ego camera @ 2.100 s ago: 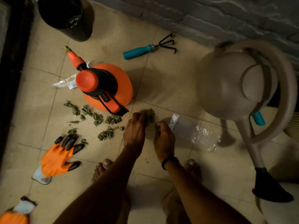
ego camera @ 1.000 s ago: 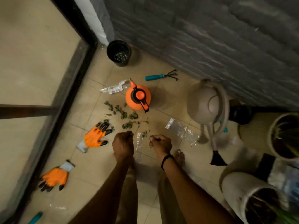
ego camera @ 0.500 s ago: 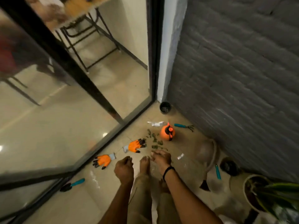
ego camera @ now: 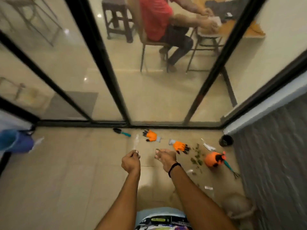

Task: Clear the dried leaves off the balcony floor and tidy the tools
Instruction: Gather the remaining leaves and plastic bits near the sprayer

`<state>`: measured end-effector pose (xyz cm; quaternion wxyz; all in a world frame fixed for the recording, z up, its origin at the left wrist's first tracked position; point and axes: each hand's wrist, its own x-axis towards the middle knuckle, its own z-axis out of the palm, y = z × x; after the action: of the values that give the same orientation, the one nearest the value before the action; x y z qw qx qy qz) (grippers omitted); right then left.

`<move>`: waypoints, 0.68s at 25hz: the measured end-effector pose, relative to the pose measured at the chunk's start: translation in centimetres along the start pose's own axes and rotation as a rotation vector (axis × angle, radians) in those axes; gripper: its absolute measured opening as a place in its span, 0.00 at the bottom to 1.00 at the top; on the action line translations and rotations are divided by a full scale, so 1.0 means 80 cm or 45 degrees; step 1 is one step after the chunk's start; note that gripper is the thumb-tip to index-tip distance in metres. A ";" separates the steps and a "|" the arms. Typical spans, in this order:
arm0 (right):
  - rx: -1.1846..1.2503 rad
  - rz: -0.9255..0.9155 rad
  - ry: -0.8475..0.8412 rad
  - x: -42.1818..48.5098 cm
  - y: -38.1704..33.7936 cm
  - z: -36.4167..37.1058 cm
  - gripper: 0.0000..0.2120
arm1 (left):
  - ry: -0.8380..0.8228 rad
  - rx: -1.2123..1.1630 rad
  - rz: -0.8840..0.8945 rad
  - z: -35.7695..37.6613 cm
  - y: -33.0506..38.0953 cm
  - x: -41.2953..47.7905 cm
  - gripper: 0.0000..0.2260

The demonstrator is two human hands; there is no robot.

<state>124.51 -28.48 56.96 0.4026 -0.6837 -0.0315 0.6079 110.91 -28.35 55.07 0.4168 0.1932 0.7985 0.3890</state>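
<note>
Dried leaves (ego camera: 196,156) trail away from me, right of my right hand (ego camera: 166,157) (grip unclear); left hand (ego camera: 131,161) pinches clear bag (ego camera: 136,141).

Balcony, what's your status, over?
Left grip pinches clear bag. Right grip holds leaf bits. Dried leaves lie beside orange sprayer. Orange glove lies beside right grip.

On my feed the left forearm (ego camera: 126,196) and right forearm (ego camera: 191,196) are bare down to the bottom edge of the view. A thin black band (ego camera: 174,166) circles the wrist behind the right hand (ego camera: 166,157). Low in the middle I see a pale blue top (ego camera: 159,212), printed with a black panel, a yellow-green outline and white lettering.
</note>
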 end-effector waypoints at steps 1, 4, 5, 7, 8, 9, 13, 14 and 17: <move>-0.047 0.047 -0.049 -0.010 0.014 0.037 0.07 | 0.057 -0.053 -0.045 -0.037 0.002 0.020 0.04; -0.111 0.138 -0.165 -0.037 0.059 0.173 0.08 | 0.240 -0.281 -0.163 -0.161 0.013 0.093 0.04; -0.117 0.166 -0.217 -0.045 0.074 0.218 0.10 | 0.298 -0.360 -0.191 -0.201 0.019 0.117 0.04; -0.173 0.227 -0.321 -0.069 0.108 0.310 0.12 | 0.428 -0.482 -0.245 -0.285 0.021 0.168 0.03; -0.225 0.263 -0.375 -0.083 0.130 0.357 0.13 | 0.513 -0.526 -0.280 -0.330 0.017 0.195 0.03; -0.280 0.303 -0.431 -0.097 0.147 0.399 0.13 | 0.582 -0.562 -0.313 -0.372 0.015 0.217 0.03; -0.383 0.411 -0.622 -0.120 0.196 0.558 0.13 | 0.775 -0.765 -0.429 -0.498 0.014 0.311 0.05; -0.405 0.425 -0.642 -0.119 0.205 0.599 0.13 | 0.819 -0.810 -0.455 -0.519 0.013 0.337 0.03; -0.489 0.410 -0.659 -0.107 0.224 0.722 0.11 | 0.890 -0.890 -0.493 -0.580 0.020 0.422 0.06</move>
<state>64.81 -15.55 56.93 0.1446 -0.5665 -0.1378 0.7995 53.52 -27.35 55.19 0.2295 -0.2496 0.7335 0.5891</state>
